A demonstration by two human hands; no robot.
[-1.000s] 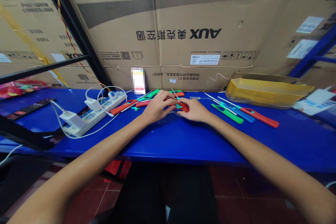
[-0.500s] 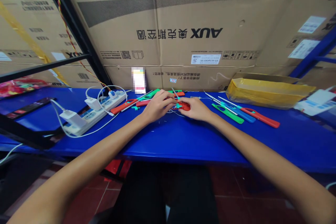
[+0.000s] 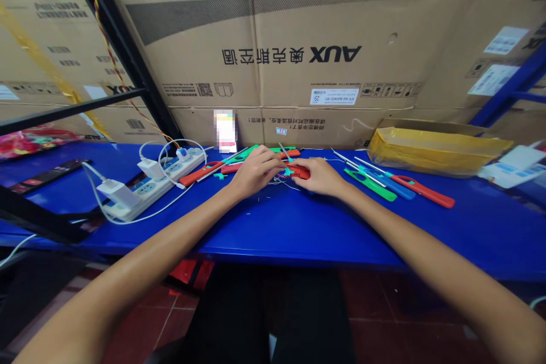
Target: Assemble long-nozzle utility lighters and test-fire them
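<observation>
At the middle of the blue tabletop my hands meet over a red long-nosed lighter. My right hand is closed round its handle from the right. From the left, my left hand is closed, fingertips pinching at the lighter beside a small green plastic piece; the fingers hide much of it. Thin pale wires lie under the hands. Red and green lighters lie beside and behind my left hand, among them a red one. A loose green piece is near it.
Right of my hands lie a green lighter, a blue lighter and a red lighter. A yellow-taped carton stands behind them. At left is a white power strip with chargers and cables. A lit phone leans against the cardboard.
My left fingers have shifted slightly at the lighter. Both hands stay almost in the same place, and the other things have not moved.
</observation>
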